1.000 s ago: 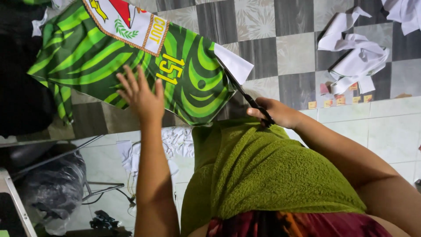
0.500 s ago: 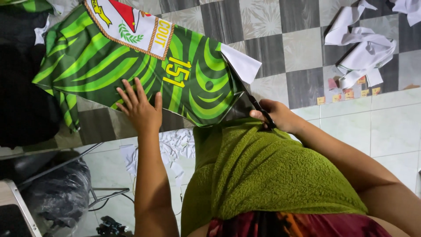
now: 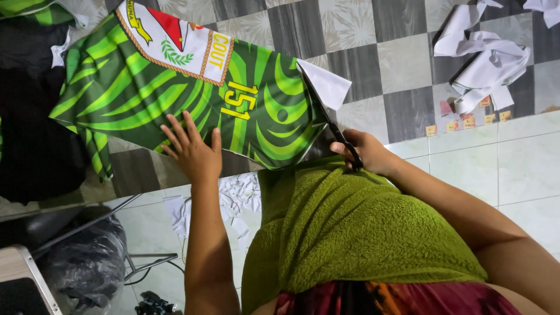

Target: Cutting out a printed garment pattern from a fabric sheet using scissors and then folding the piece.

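Cloth [image 3: 175,99], green with stripes, lies flat on the checked floor [image 3: 408,58] | left hand [image 3: 192,149] presses its near edge, fingers spread | right hand [image 3: 367,153] grips black scissors [image 3: 329,125] at its white corner, fingers curled in the handles, I think | risk: cloth slides, cut goes crooked.

Single head-worn view, looking steeply down over own torso, close to floor [image 3: 408,64] work; frame appears rotated.
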